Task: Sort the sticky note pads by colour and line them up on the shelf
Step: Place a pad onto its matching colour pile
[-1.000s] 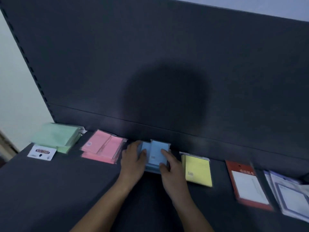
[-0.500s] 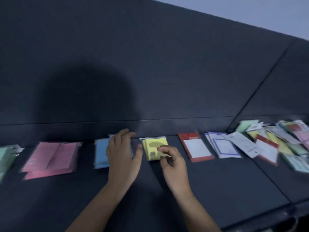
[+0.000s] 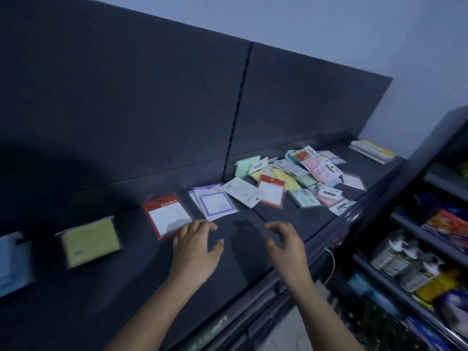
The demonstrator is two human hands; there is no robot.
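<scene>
Head: left hand (image 3: 196, 249) seemingly over shelf (image 3: 106, 297)

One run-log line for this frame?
left hand: open, empty | right hand: open, empty | lined up: blue pads, yellow pads | unsorted pile: far right

Blue paper sticky-note stack (image 3: 10, 264), far left of the left hand (image 3: 196, 249), is running off the frame edge; square yellow pad (image 3: 90, 240) between them is blurring, label (image 3: 79, 253) unreadable.
</scene>
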